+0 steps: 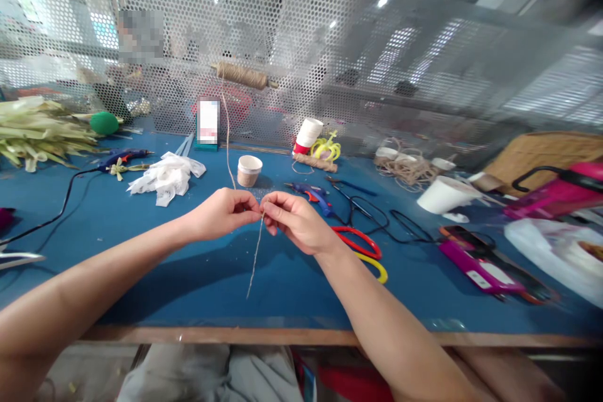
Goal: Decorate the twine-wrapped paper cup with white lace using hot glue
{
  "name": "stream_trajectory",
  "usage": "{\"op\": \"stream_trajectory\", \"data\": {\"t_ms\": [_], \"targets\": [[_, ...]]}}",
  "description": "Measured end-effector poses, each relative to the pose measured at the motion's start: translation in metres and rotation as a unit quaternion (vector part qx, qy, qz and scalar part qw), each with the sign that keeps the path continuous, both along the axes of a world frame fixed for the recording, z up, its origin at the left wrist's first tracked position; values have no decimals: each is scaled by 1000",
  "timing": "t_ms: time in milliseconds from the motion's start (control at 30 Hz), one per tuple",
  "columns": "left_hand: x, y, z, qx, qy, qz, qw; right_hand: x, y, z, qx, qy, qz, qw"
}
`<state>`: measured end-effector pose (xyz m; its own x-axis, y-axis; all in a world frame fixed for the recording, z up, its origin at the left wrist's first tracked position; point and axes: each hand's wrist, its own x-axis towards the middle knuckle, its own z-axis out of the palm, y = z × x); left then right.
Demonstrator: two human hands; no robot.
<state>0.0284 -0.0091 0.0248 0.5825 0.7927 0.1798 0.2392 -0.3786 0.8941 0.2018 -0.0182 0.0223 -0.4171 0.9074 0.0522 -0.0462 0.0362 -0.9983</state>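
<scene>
Over the blue table [198,289], my left hand [226,210] and my right hand [292,220] meet fingertip to fingertip, both pinched on a thin jute twine [255,257]. The twine's loose end hangs down from the pinch toward the table. Another stretch of it rises from my left hand to a twine spool [242,75] mounted on the perforated metal screen behind the table. A small paper cup [249,170] stands just beyond my hands.
A blue glue gun [313,196], black scissors [362,204] and red-and-yellow handled scissors [365,248] lie right of my hands. White fabric [167,179], green leaves [38,132], a second glue gun [123,156], coiled twine [407,169], a white cup [440,195] and pink tools [556,195] surround them.
</scene>
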Motion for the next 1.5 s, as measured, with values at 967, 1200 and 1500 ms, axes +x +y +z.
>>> {"op": "stream_trajectory", "data": {"t_ms": [967,1200,1500], "targets": [[5,-6,2,-220,-94,-2,971,0,-1,0,50,-7,-5,999],[4,-5,3,-230,-98,2,968,0,0,-2,56,-29,-24,998],[6,-4,-3,-169,-73,26,983,-2,-1,-3,92,-82,-57,991]]}}
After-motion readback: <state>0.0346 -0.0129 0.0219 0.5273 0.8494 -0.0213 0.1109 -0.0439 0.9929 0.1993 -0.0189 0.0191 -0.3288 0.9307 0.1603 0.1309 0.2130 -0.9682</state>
